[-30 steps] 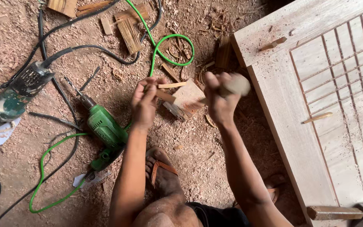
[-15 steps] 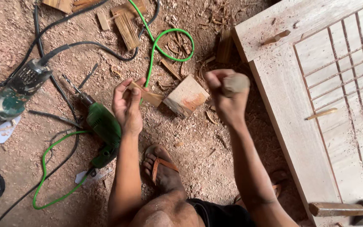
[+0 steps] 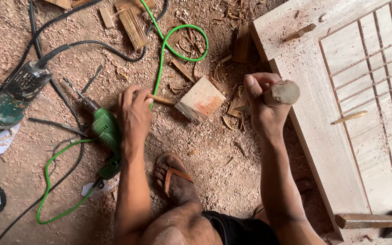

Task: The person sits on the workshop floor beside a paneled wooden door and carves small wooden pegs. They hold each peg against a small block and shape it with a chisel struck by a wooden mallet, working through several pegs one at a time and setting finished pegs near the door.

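L hand (image 3: 134, 115) is low over the sawdust floor (image 3: 214, 168), grip closed around one end of a thin wooden peg (image 3: 162, 100); the peg's free end points right, toward a small wood block (image 3: 200, 99) lying just beside it on the floor. Can't tell if peg tip and block touch. R hand (image 3: 262, 106) is held up w/ its grip clamped tight on a round wooden handle (image 3: 283, 92), blunt end sticking out to the right, over the edge of a pale wood door panel (image 3: 323, 131) w/ grooved slats. A green electric drill (image 3: 106, 136) lies just left of the L wrist, bit pointing up-left, its green cord (image 3: 178, 34) looping across the floor behind the block. Farther left, a grey-green power tool (image 3: 12, 97) w/ black cables. The person's foot in a sandal (image 3: 175, 179) sits between both forearms. Wood scraps & shavings scattered near the block.
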